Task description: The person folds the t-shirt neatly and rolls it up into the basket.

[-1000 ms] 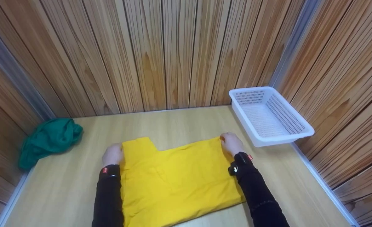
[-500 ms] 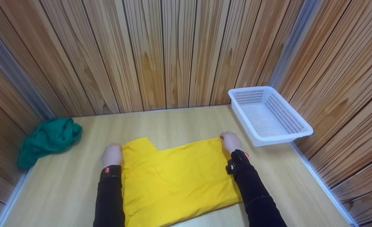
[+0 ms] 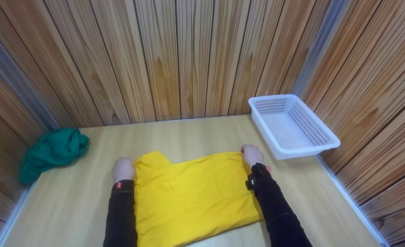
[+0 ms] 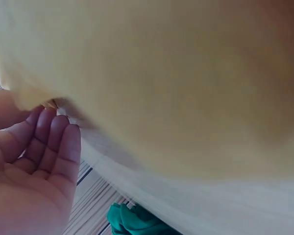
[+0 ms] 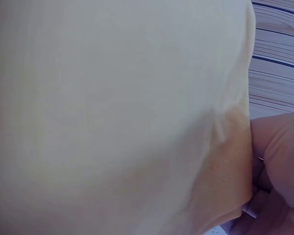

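A folded yellow garment (image 3: 195,195) lies on the table between my two hands, a flap jutting out at its far left corner. At that flap, my left hand (image 3: 123,168) pinches the cloth's left edge; in the left wrist view the thumb and fingertips (image 4: 71,134) meet at the cloth. My right hand (image 3: 252,155) grips the far right corner. The right wrist view shows the thumb (image 5: 272,134) over the cloth's edge and the other fingers curled behind it. Small creases run across the flap near my left hand.
A white perforated basket (image 3: 277,145) stands at the back right, close to the wood-panelled wall (image 3: 195,61). Bunched green cloth (image 3: 56,152) lies at the table's left edge, partly hanging over. Pale wooden table (image 3: 202,137) shows behind the garment.
My left hand has moved slightly right, and the flap beside it has bunched and creased. The right hand has hardly moved, still on its corner.
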Tool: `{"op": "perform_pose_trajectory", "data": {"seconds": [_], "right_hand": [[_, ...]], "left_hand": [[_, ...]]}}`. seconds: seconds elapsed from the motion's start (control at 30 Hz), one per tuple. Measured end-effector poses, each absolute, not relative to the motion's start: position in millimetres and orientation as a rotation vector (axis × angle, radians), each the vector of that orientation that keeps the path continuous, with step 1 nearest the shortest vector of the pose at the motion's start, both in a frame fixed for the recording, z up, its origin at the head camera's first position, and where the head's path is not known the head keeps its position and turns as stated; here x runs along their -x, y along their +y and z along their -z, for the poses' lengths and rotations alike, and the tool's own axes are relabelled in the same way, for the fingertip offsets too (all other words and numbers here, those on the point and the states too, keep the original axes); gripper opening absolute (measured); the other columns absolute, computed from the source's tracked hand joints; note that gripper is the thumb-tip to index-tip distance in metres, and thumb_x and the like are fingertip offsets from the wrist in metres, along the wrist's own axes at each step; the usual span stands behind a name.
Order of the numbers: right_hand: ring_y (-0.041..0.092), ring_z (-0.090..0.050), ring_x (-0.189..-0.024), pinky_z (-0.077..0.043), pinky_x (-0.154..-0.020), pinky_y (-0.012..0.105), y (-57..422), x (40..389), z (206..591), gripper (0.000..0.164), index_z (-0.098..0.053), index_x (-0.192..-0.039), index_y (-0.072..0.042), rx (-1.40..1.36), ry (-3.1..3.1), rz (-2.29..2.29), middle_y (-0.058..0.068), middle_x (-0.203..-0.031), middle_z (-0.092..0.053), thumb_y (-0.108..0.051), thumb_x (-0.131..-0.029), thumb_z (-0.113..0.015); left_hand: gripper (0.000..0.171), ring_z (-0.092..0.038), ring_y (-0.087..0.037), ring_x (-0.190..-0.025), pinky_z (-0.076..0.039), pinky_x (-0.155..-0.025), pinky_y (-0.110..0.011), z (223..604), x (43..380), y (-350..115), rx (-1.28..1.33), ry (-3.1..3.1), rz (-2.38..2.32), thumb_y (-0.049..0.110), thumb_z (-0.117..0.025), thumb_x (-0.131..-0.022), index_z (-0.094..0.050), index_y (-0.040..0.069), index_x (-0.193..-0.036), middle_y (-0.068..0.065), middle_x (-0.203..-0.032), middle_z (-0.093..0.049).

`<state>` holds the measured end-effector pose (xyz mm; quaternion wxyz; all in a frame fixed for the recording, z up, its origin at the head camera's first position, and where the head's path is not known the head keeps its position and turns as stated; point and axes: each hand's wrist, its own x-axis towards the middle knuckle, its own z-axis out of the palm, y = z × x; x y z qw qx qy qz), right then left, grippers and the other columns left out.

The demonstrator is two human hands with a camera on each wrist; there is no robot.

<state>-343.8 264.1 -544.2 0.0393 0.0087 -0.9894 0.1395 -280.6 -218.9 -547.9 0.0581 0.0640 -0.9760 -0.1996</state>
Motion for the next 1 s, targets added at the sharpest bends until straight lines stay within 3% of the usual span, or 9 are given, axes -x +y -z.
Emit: {"op": "perform_pose_trajectory", "data": {"seconds": [0.43, 0.7, 0.87, 1.0], "right_hand": [[0.035, -0.054, -0.095, -0.051, -0.07, 0.051, 264.0, 341.8, 544.9, 0.005, -0.066, -0.086, -0.008, -0.052, -3.01, -0.391, 0.011, -0.093, -0.052, -0.011, -0.089, -0.068], [0.036, -0.055, -0.097, -0.051, -0.073, 0.052, 265.5, 339.2, 544.6, 0.006, -0.066, -0.086, -0.007, -0.077, -3.008, -0.383, 0.012, -0.095, -0.054, -0.012, -0.089, -0.068], [0.035, -0.056, -0.096, -0.052, -0.072, 0.05, 267.1, 339.1, 541.1, 0.007, -0.066, -0.085, -0.007, -0.112, -2.974, -0.388, 0.011, -0.092, -0.056, -0.012, -0.088, -0.07], [0.035, -0.057, -0.093, -0.052, -0.071, 0.049, 267.2, 339.5, 535.2, 0.007, -0.065, -0.086, -0.006, -0.158, -2.949, -0.382, 0.012, -0.091, -0.057, -0.012, -0.089, -0.068]], "left_hand": [[0.017, -0.058, -0.051, -0.096, -0.049, -0.078, -0.062, 543.2, 278.6, -213.1, -0.26, -2.98, 0.701, -0.004, -0.047, -0.09, -0.059, -0.011, -0.098, -0.032, -0.098, -0.062], [0.014, -0.061, -0.051, -0.087, -0.051, -0.074, -0.06, 546.0, 279.4, -215.6, -0.228, -2.995, 0.664, -0.004, -0.056, -0.08, -0.064, -0.012, -0.089, -0.03, -0.089, -0.064], [0.017, -0.06, -0.05, -0.088, -0.05, -0.073, -0.059, 547.0, 279.2, -218.9, -0.229, -2.966, 0.717, -0.002, -0.052, -0.084, -0.064, -0.012, -0.09, -0.029, -0.089, -0.063], [0.02, -0.06, -0.048, -0.096, -0.05, -0.08, -0.057, 542.1, 279.3, -222.0, -0.266, -2.926, 0.884, -0.001, -0.049, -0.09, -0.061, -0.011, -0.103, -0.03, -0.1, -0.063]]}}
